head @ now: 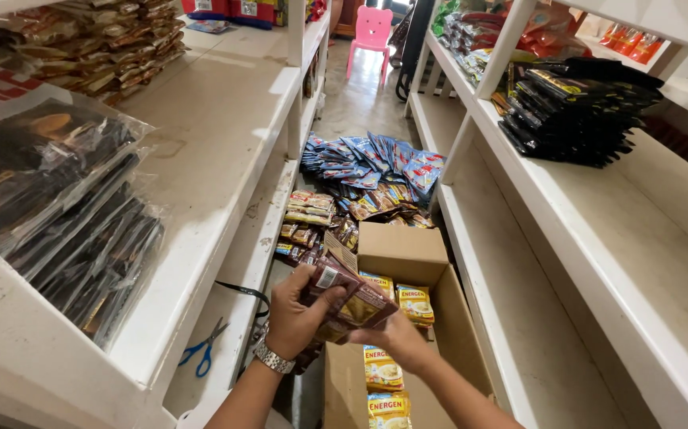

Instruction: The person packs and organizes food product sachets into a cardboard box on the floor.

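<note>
Holding a stack of brown sachets above an open cardboard box, the left hand curls its fingers over the stack's near edge while the right hand supports it from beneath, fingers hidden. Four yellow-green sachets show inside the box. Blue packets pile on the floor beyond. Blue-handled scissors lie on the left lower shelf; black packets sit near the right shelf's front edge.

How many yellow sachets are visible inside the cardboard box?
4 yellow sachets in the cardboard box: two side by side beyond the hands, two nearer the camera. The hands may hide more.
</note>
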